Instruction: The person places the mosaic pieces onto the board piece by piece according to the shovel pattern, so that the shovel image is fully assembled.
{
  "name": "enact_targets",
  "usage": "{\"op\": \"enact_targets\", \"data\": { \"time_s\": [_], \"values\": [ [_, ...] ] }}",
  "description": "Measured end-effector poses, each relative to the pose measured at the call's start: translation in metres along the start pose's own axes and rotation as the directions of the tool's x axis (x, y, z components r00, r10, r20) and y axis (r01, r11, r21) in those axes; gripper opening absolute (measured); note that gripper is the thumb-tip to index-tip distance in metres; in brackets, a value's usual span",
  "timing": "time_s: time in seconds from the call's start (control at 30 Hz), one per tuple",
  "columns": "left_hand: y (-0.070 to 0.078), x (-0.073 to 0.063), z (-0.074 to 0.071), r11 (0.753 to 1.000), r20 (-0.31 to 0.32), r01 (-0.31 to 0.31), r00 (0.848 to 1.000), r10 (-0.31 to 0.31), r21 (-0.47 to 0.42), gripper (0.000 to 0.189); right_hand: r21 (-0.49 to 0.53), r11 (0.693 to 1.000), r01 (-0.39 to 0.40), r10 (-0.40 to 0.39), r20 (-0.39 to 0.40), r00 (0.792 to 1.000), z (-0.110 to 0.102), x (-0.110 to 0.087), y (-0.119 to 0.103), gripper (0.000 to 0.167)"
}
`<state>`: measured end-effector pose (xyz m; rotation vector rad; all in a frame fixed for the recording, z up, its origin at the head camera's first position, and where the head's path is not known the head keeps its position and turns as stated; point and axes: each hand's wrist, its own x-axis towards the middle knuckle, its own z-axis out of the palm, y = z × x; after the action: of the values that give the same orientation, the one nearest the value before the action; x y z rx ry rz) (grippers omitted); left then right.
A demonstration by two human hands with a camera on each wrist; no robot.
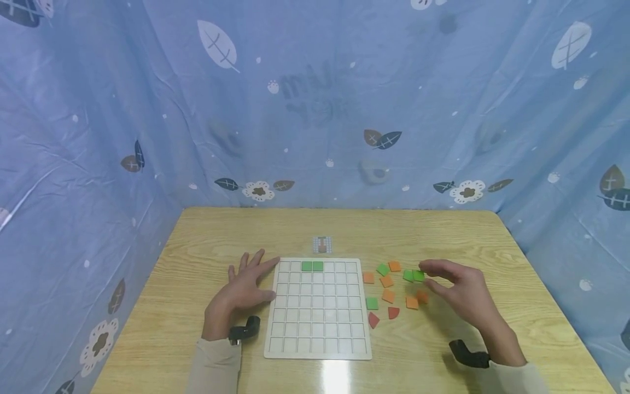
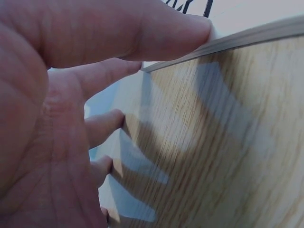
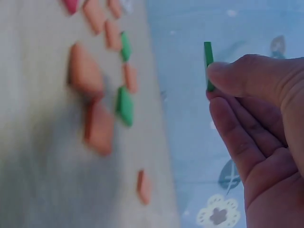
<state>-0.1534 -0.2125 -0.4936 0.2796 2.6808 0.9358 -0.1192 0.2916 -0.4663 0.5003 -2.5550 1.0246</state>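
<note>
My right hand pinches a green square tile between thumb and fingers, above the table right of the board. In the right wrist view the held tile shows edge-on, clear of the tabletop. A white gridded board lies flat in front of me, with two green tiles side by side in its top row. With fingers spread, my left hand touches the board's left edge. Its thumb rests against the board's side in the left wrist view, and the other fingertips reach toward the tabletop.
Loose orange tiles, green tiles and two red wedge-shaped pieces lie right of the board. A small picture card sits beyond its top edge. Blue patterned curtains border the wooden table.
</note>
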Motion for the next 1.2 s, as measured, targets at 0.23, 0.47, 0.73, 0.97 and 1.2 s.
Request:
{"op": "enact_targets", "data": {
  "time_s": [0.23, 0.47, 0.73, 0.97, 1.2],
  "values": [
    [-0.001, 0.0, 0.0, 1.0, 0.006, -0.007, 1.0, 0.008, -0.009, 0.091, 0.027, 1.0, 0.01, -0.01, -0.005, 1.0, 0.01, 0.016, -0.02, 0.044],
    [0.0, 0.0, -0.001, 1.0, 0.007, -0.004, 1.0, 0.004, -0.001, 0.09, 0.081, 0.997, 0.005, -0.006, 0.015, 1.0, 0.026, 0.032, -0.031, 0.043],
    [-0.001, 0.001, -0.001, 1.0, 0.007, -0.001, 1.0, 0.001, -0.001, 0.09, 0.145, 0.989, -0.031, 0.022, 0.058, 0.998, 0.046, 0.049, -0.042, 0.038],
    [-0.001, 0.0, -0.002, 1.0, 0.01, -0.009, 1.0, 0.009, -0.006, 0.09, 0.18, 0.983, -0.04, 0.027, 0.076, 0.997, 0.063, 0.06, -0.049, 0.034],
    [-0.001, 0.0, -0.002, 1.0, 0.013, -0.007, 1.0, 0.007, -0.012, 0.09, 0.247, 0.963, -0.108, 0.078, 0.132, 0.988, 0.079, 0.069, -0.055, 0.031]
  ]
}}
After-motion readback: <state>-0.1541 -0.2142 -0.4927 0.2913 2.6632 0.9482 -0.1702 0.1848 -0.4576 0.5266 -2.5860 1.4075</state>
